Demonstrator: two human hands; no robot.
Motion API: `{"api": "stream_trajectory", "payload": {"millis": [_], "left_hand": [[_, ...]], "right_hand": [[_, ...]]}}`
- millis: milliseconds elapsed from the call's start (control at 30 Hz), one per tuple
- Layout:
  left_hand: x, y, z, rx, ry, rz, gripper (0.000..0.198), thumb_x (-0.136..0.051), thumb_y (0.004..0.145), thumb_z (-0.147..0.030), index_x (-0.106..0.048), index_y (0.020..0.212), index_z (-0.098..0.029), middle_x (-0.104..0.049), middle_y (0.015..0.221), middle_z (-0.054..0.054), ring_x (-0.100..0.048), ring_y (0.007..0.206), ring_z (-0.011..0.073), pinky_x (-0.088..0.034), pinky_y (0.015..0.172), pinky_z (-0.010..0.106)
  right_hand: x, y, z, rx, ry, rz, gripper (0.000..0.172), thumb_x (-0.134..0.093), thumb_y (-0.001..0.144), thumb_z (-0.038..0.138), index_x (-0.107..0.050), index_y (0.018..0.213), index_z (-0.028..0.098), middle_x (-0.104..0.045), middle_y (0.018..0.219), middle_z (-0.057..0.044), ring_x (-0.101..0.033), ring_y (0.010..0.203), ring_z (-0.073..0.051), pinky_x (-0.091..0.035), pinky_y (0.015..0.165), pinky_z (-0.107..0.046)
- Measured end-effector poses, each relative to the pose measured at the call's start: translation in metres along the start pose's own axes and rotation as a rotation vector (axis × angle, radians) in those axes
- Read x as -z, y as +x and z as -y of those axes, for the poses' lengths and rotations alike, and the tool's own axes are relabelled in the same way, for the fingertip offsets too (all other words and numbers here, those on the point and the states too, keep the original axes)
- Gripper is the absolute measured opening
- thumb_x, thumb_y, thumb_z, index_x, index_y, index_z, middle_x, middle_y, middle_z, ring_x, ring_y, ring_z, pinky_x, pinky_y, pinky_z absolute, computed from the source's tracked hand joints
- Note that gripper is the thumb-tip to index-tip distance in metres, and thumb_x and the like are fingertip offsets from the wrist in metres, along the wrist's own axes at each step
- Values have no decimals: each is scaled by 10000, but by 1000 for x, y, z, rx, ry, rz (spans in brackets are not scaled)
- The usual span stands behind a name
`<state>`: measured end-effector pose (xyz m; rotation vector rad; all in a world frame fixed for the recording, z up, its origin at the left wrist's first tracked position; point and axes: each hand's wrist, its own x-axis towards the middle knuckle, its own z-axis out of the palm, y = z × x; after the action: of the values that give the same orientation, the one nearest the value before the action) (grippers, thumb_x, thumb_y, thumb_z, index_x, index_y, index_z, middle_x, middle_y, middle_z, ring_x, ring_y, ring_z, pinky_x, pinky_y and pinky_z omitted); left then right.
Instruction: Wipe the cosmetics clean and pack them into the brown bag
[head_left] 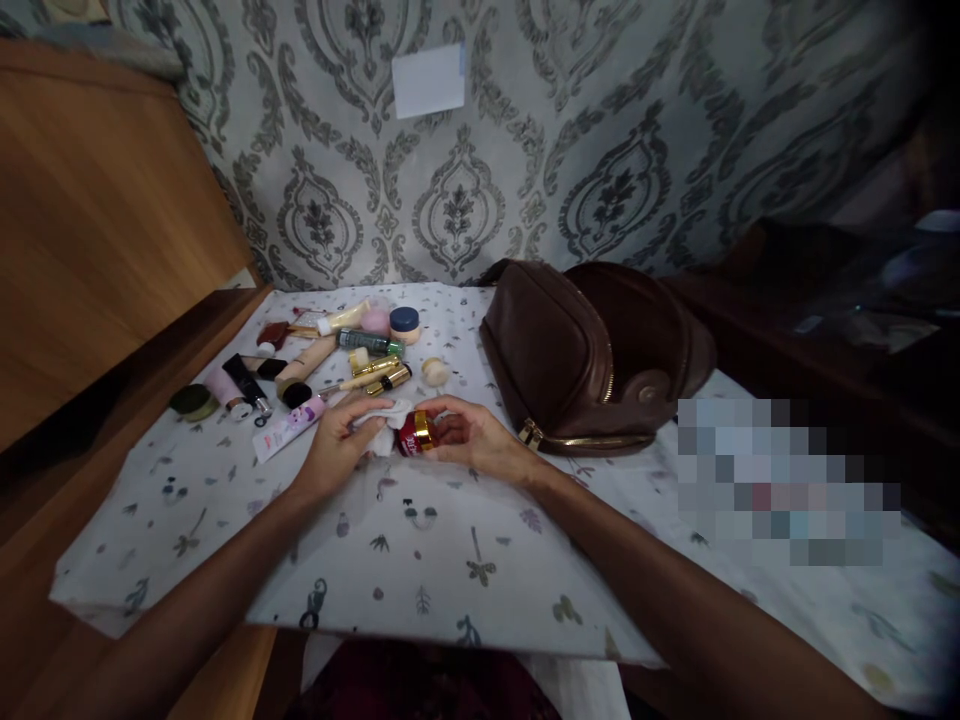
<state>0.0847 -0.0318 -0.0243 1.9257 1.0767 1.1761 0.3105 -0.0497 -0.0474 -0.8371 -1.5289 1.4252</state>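
Note:
A small dark red jar (409, 438) with a gold lid is gripped in my right hand (480, 440), lying tilted on its side over the cloth. My left hand (341, 440) pinches a crumpled white wipe (386, 428), which touches the jar's red end. Just beyond my hands lie gold tubes (379, 368) and a small cream-coloured round item (435, 371). A white and purple tube (289, 425) rests beside my left hand.
Several cosmetics, among them a dark green bottle (369, 342), a blue-lidded jar (404, 322) and a round green tin (193, 402), spread over the left of the patterned cloth (420, 560). An open brown leather bag (540, 340) stands at the right. A blurred-out patch (780, 480) lies beyond it.

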Motion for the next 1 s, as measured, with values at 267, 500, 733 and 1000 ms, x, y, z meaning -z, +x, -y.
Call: {"api": "stream_trajectory", "payload": {"millis": [267, 500, 733, 1000], "left_hand": [[2, 0, -4, -144, 36, 92, 230, -570, 851, -210, -776, 954, -215, -667, 956, 61, -611, 969, 213, -485, 885, 339], [1, 3, 2, 36, -6, 96, 240, -568, 817, -235, -770, 939, -193, -669, 935, 50, -605, 793, 173, -514, 686, 271], [-3, -1, 3, 270, -125, 196, 313, -641, 791, -348, -732, 1037, -178, -687, 1080, 85, -595, 687, 150, -430, 418, 178], [-8, -6, -7, 311, -242, 41, 356, -634, 811, -378, -690, 1099, -176, -681, 954, 44, -540, 561, 104, -420, 423, 191]], "right_hand": [[2, 0, -2, -10, 22, -11, 564, -871, 644, 276, -625, 1150, 221, -701, 913, 1, -645, 791, -141, -523, 790, -312], [1, -2, 1, 7, 57, 82, 546, -868, 639, 248, -650, 1139, 250, -692, 934, 11, -657, 821, -136, -538, 803, -313], [0, -2, 5, -51, 149, 74, 577, -886, 631, 266, -639, 1153, 240, -703, 1002, -9, -662, 843, -141, -532, 817, -311], [0, -2, 7, -90, 244, -8, 558, -880, 649, 286, -625, 1144, 244, -698, 1085, -30, -673, 942, -181, -548, 821, -327]]}}
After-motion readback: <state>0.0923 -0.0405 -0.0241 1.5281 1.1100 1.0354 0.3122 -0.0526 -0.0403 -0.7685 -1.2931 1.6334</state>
